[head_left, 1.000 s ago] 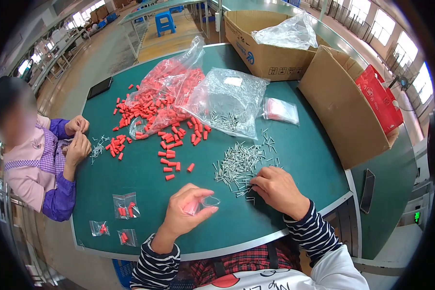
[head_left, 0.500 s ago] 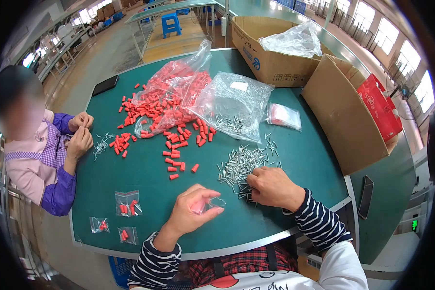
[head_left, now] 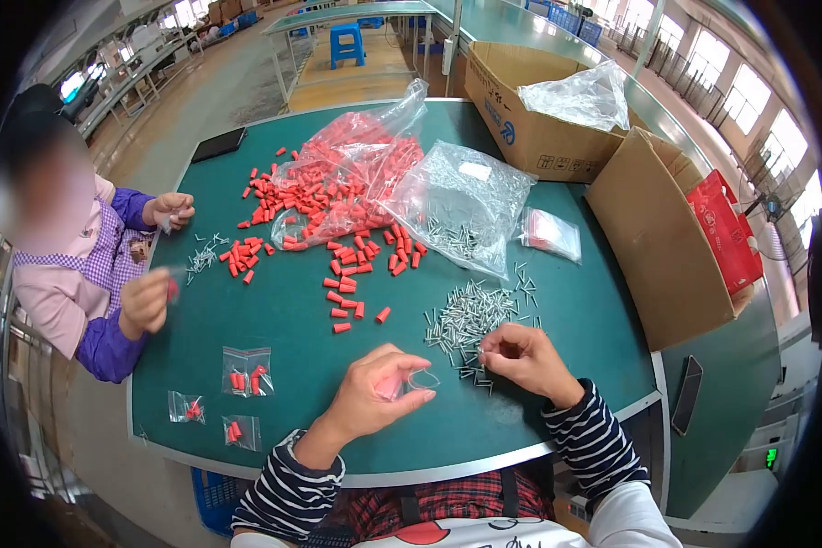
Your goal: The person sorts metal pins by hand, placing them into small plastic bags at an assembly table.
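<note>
My left hand [head_left: 374,388] is curled around a small clear zip bag [head_left: 424,378], whose mouth gapes between thumb and forefinger. Some red shows through the plastic near my palm. At the near right edge of a pile of small silvery screws [head_left: 466,315], my right hand [head_left: 532,363] has thumb and fingertips pinched together. A bit of metal shows at those fingertips; how many screws they hold is hidden. Loose red plastic plugs [head_left: 348,285] lie beyond my left hand. Three filled zip bags, one of them a bag with red plugs [head_left: 247,372], rest on the left.
Across the green table [head_left: 292,402] lie a large bag of red plugs [head_left: 356,151], a bag of screws [head_left: 466,196] and a stack of zip bags [head_left: 552,236]. Cardboard boxes [head_left: 667,247] stand at right. A co-worker's hands [head_left: 146,301] are at the left edge.
My right hand has drawn back slightly from the screw pile, its fingertips now pinched. My left hand keeps the bag open. The co-worker's hands have moved apart, one with a small bag. The view has shifted.
</note>
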{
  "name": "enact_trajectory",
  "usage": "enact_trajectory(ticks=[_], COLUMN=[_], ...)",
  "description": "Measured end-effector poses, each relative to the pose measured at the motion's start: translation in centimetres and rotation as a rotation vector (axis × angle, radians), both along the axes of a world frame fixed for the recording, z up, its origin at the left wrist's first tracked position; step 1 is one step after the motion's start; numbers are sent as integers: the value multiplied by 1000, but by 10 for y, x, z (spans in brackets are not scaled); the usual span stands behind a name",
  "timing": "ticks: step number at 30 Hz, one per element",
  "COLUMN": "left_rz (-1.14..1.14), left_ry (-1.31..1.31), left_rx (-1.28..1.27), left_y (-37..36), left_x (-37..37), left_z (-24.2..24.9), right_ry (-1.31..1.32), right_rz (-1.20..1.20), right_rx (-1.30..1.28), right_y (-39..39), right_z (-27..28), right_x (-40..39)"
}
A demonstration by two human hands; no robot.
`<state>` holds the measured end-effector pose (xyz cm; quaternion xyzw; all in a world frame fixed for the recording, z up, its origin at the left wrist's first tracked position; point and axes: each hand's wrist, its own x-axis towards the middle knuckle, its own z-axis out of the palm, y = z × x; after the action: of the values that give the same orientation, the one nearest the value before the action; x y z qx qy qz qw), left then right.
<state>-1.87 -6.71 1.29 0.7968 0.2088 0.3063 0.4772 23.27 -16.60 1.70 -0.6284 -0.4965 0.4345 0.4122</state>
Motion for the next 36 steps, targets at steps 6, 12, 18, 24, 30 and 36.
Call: enact_trajectory(ticks=[6, 12, 18, 24, 30, 36], left_rz=[5, 36, 77, 119, 31, -117], left_ry=[-3, -4, -33, -62, -7, 3], left_rx=[-3, 14, -5, 21, -1, -12], left_y=[0, -1, -1, 0, 0, 2], left_x=[1, 3, 4, 5, 2, 1], left_z=[-3, -2, -2, -6, -5, 1], right_ry=[548, 738, 587, -61, -445, -722], right_rz=[-117, -66, 65, 106, 85, 380], right_rx=[-69, -59, 89, 320, 658, 612], right_y=[4, 7, 13, 20, 69, 115], right_z=[6, 5, 10, 24, 6, -9], right_x=[-7, -25, -55, -62, -55, -65])
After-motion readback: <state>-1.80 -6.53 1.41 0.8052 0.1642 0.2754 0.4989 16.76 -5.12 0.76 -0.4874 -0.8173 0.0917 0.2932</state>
